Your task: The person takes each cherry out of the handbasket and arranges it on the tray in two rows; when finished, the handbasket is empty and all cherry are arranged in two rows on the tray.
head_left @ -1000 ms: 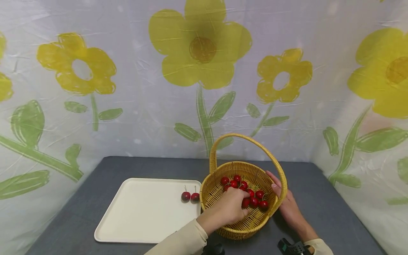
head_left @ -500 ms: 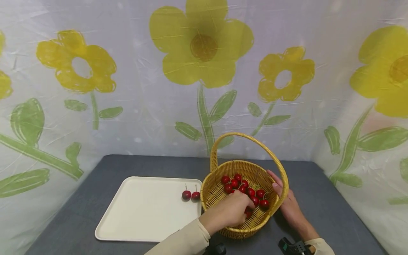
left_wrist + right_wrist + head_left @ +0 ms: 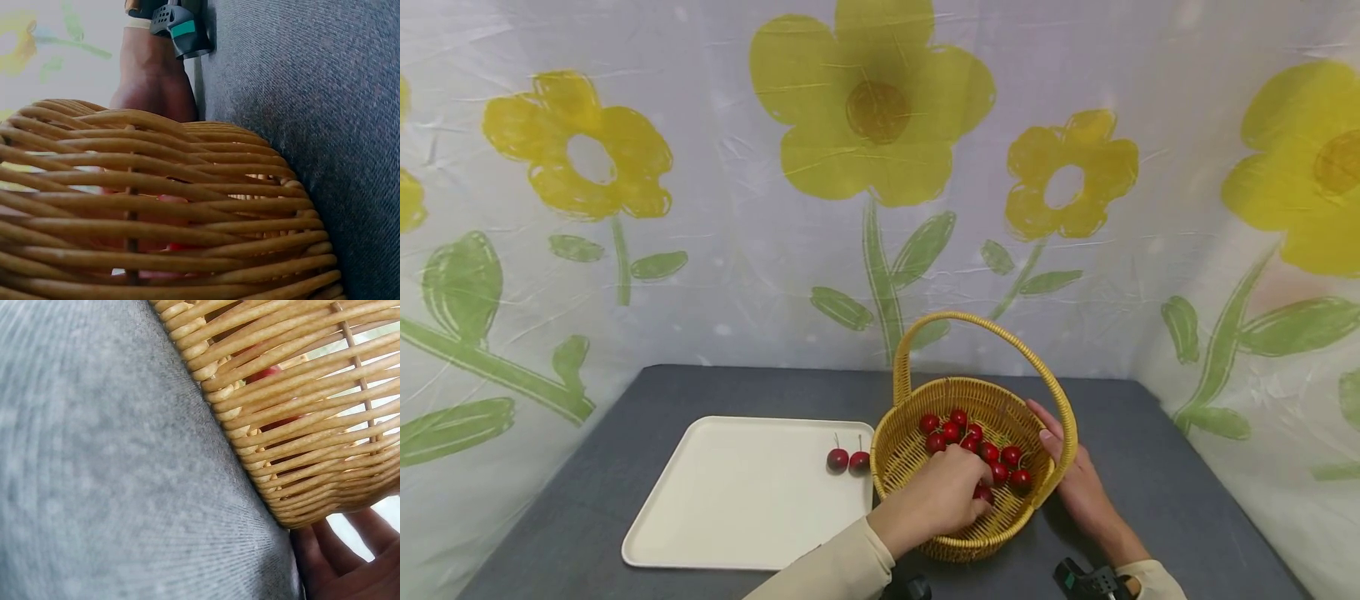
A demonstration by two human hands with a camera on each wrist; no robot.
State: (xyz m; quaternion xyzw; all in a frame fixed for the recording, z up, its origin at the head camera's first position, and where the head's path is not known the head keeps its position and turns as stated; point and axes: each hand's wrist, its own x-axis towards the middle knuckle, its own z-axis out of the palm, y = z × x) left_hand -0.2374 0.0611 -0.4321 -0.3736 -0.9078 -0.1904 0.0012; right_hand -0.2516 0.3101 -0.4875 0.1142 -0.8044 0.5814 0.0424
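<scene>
Wicker basket (image 3: 972,547) touches right hand (image 3: 1081,485); left hand (image 3: 943,493) pinches a cherry (image 3: 983,496) inside.

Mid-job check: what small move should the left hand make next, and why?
I'd probably ease the cherry up out of the basket. The left hand seems to pinch it low inside, while the right hand rests against the basket's outer side and may steady it. The tray, bearing two cherries, has bare room.
</scene>
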